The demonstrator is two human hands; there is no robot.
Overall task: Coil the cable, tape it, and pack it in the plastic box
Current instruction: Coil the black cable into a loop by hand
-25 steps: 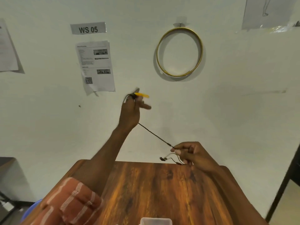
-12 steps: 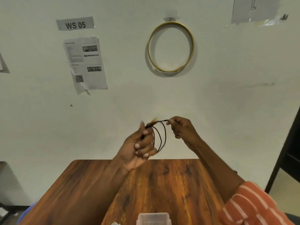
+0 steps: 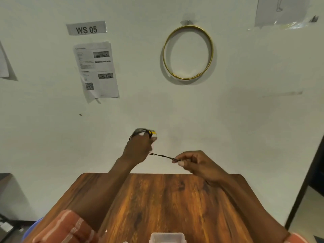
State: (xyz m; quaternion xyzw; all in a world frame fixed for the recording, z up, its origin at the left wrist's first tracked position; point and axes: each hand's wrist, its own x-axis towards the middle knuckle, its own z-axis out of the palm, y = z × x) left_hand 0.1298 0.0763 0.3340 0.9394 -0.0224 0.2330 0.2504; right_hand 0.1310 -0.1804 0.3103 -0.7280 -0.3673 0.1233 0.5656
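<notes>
At the far left of the wall hangs the edge of a paper sheet (image 3: 3,65), and further in a grey label (image 3: 86,28) reading "WS 05" sits above a printed notice (image 3: 97,71) with small photos and a QR code. Lower down, an orange striped sleeve (image 3: 64,228) covers the person's left upper arm, which reaches up over the wooden table (image 3: 157,204). The left hand (image 3: 138,149) is raised in front of the wall with its fingers curled shut around dark loops of the cable (image 3: 162,156); a small yellow piece (image 3: 153,132) sticks out at the top of the fist, too blurred to identify. From the underside of that hand a thin black stretch of the cable runs taut down and to the right. The right hand (image 3: 198,163), lower and near the table's far edge, pinches that stretch between thumb and fingertips, the other fingers folded in. Above the hands a gold hoop (image 3: 188,52) hangs from a hook on the wall. At the bottom edge of the view, between the forearms, the rim of the clear plastic box (image 3: 167,237) rests on the table. A taped sheet (image 3: 278,11) occupies the top right corner.
</notes>
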